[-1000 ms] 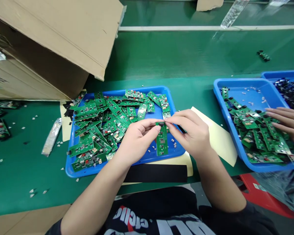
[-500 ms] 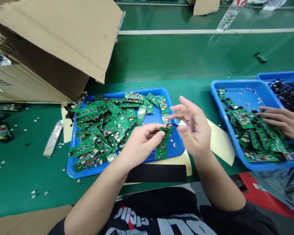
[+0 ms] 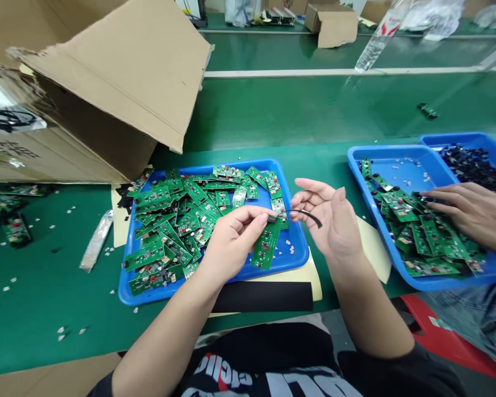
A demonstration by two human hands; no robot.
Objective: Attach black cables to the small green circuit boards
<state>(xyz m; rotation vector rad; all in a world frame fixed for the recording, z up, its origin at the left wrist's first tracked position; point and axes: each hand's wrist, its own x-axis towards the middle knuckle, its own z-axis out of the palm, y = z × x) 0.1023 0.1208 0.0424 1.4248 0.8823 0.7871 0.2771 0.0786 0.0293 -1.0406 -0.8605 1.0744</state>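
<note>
My left hand (image 3: 240, 234) pinches a green circuit board (image 3: 267, 248) at its upper end, above the front right part of a blue tray (image 3: 302, 248). A small dark part shows under my thumb at the board's top edge. From there a thin black strip (image 3: 312, 216), perhaps a cable, runs right and curves down in front of my right hand (image 3: 330, 220). My right hand is open, palm turned up, fingers spread and the strip lying across them; none of them closes on it. Many loose circuit boards (image 3: 186, 220) are heaped in the tray's left and middle.
A cardboard box (image 3: 136, 66) stands at back left. At right, a co-worker's hand (image 3: 471, 218) rests over boards in another blue tray (image 3: 357, 187). Behind it, a further tray (image 3: 427, 138) holds black parts. A black strip of sheet (image 3: 268, 296) lies before my tray.
My right hand has turned palm up and its fingers have come away from the board's top. The black strip now shows at greater length. The camera view has tilted up slightly.
</note>
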